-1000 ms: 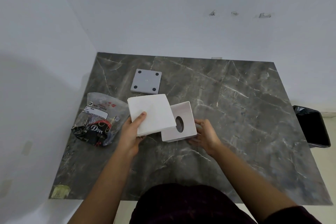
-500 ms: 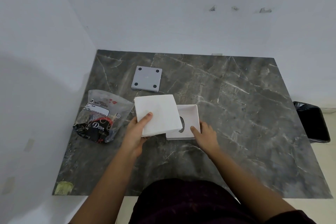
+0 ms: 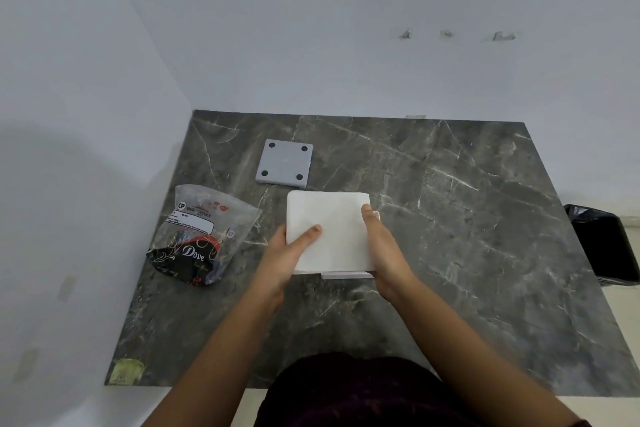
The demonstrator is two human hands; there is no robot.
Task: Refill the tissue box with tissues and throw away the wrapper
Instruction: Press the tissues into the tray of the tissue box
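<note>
A square stack of white tissues (image 3: 329, 229) lies over the white tissue box (image 3: 346, 275), and only the box's near edge shows beneath it. My left hand (image 3: 284, 255) grips the stack's left side with the thumb on top. My right hand (image 3: 381, 246) holds the stack's right side, fingers along its edge. The clear plastic tissue wrapper (image 3: 201, 232), with dark printing, lies crumpled on the table to the left. The box's grey base plate (image 3: 284, 163), with black pads at its corners, rests behind the stack.
The dark marble table (image 3: 450, 253) sits in a white-walled corner. A black-lined waste bin (image 3: 606, 246) stands on the floor past the table's right edge. A yellowish sticker (image 3: 126, 371) marks the near left corner.
My left hand has carried the tissue stack to the right over the box, covering it. My right hand has moved from the box's front onto the stack's right side.
</note>
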